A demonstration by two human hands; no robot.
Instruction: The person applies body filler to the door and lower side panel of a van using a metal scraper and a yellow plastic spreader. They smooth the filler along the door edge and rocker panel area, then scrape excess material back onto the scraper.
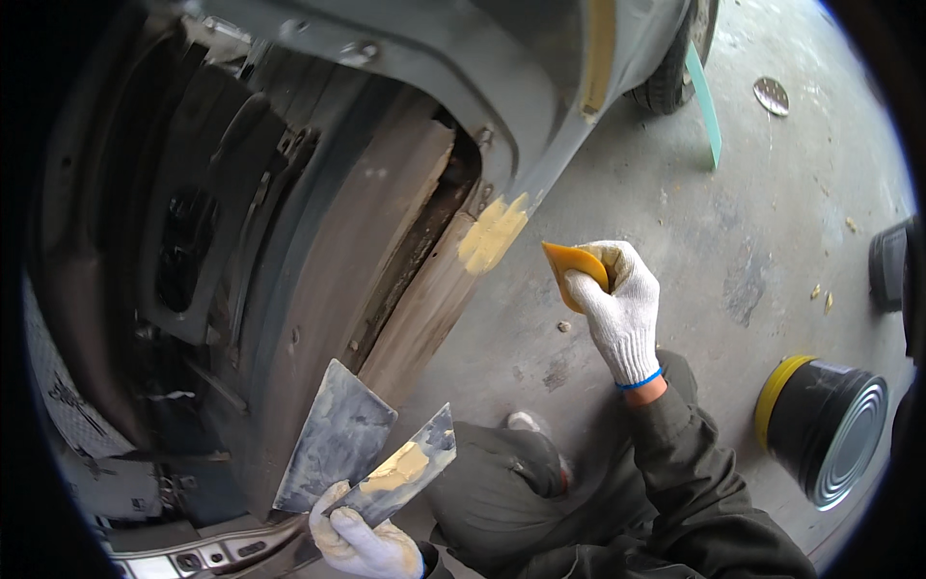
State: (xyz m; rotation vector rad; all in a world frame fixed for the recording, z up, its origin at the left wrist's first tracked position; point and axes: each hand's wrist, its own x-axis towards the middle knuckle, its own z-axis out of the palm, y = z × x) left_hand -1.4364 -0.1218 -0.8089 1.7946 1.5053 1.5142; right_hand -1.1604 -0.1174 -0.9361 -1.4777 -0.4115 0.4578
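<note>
In a white knit glove, my right hand (623, 307) grips a bent orange plastic spreader (576, 269) between thumb and fingers, apart from the car body. My left hand (369, 543), also gloved, holds a narrow flat plate (427, 445) bearing a lump of yellowish body filler (396, 467). A second, wider grey-smeared plate (336, 438) stands just behind it; whether that hand also holds it I cannot tell. A patch of yellowish filler (494, 233) lies smeared on the car's sill (427, 311), to the left of the orange spreader.
Beyond the sill is the car's open, stripped interior (217, 217). A tire (662, 83) with a pale green sheet (705, 108) beside it is at the top. On the concrete floor are a metal disc (771, 96), a black bucket with a yellow band (821, 427) and another dark container (888, 264).
</note>
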